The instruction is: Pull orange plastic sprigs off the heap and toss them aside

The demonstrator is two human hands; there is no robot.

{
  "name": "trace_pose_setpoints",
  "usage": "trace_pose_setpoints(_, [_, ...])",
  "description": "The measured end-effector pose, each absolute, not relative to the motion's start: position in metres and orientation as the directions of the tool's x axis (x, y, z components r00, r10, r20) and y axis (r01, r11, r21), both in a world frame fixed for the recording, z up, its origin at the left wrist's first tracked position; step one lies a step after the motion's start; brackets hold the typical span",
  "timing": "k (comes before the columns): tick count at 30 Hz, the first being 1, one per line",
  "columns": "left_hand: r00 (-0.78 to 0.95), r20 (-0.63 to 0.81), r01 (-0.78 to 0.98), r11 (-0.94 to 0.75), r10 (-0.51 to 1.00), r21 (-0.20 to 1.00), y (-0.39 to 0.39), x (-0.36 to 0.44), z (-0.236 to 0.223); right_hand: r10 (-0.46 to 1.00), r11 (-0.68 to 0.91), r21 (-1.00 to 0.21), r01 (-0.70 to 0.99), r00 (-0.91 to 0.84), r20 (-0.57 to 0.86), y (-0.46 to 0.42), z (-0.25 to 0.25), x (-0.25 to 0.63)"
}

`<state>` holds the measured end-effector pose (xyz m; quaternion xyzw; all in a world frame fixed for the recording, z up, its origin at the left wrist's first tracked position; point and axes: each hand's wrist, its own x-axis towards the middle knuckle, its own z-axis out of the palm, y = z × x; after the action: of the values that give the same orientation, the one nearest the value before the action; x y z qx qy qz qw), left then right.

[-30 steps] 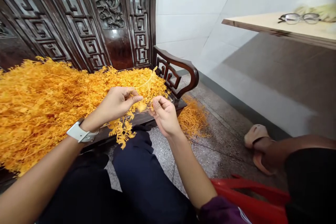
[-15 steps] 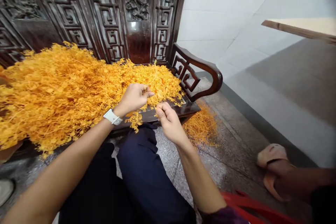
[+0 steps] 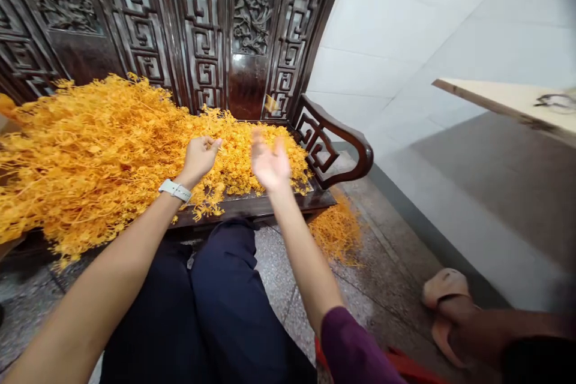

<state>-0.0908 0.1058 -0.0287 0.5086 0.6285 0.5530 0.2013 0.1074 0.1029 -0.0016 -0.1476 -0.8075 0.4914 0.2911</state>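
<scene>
Apparently part-way thru: lower pile (image 3: 234, 159) nr the armrest (image 3: 365, 153) + stemmy bits (image 3: 337, 231) on the floor (image 3: 382, 273) look done, big heap of yellow sprigs (image 3: 108, 144) on the worktop (image 3: 252, 204) prob to go. L hand (image 3: 200, 159) by the heap: fingers curled together, can't tell what, if anything, they hold. R hand (image 3: 270, 165), blurred over the pile: fingers apart, nothing seen held

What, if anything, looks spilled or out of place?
Orange stalks lie heaped on the floor by the bench, apart from the flowers piled on it; maybe just discards. A blurred yellow scrap seems airborne above the right hand.
</scene>
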Motion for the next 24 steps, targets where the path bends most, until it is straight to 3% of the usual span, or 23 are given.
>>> trace_pose_setpoints(1, [-0.42,0.314,0.42,-0.125,0.851,0.899,0.108,-0.091,-0.031,0.66,0.366,-0.926,-0.094,-0.675,0.33,0.112,-0.008,0.094])
trace_pose_setpoints(3, [-0.444,0.317,0.427,-0.113,0.838,0.897,0.111,-0.094,-0.035,0.839,0.016,-0.935,-0.355,-0.503,0.206,0.115,-0.025,0.073])
trace_pose_setpoints(5, [-0.423,0.318,0.442,-0.113,0.848,0.89,0.111,-0.096,-0.039,0.908,-0.277,-0.758,-0.59,-0.42,-0.005,0.101,-0.046,0.061])
trace_pose_setpoints(8, [-0.365,0.296,0.46,-0.105,0.883,0.882,0.108,-0.093,-0.045,0.89,-0.433,-0.581,-0.69,-0.431,-0.152,0.072,-0.071,0.055])
trace_pose_setpoints(9, [-0.344,0.281,0.463,-0.098,0.896,0.881,0.107,-0.091,-0.046,0.894,-0.431,-0.578,-0.692,-0.414,-0.171,0.066,-0.076,0.055])
trace_pose_setpoints(13, [-0.166,0.224,0.476,-0.122,0.96,0.871,0.102,-0.078,-0.046,0.953,-0.28,-0.756,-0.592,-0.27,-0.142,0.063,-0.08,0.06])
trace_pose_setpoints(18, [0.043,0.238,0.566,-0.22,0.97,0.794,0.095,-0.07,-0.038,0.965,-0.179,-0.838,-0.515,-0.259,-0.046,0.074,-0.078,0.069])
trace_pose_setpoints(21, [0.028,0.283,0.638,-0.235,0.959,0.733,0.092,-0.071,-0.037,0.971,-0.092,-0.875,-0.476,-0.239,0.028,0.073,-0.081,0.075])
trace_pose_setpoints(24, [-0.062,0.274,0.651,-0.169,0.96,0.74,0.09,-0.069,-0.036,0.937,0.009,-0.939,-0.344,-0.326,0.129,0.066,-0.081,0.086])
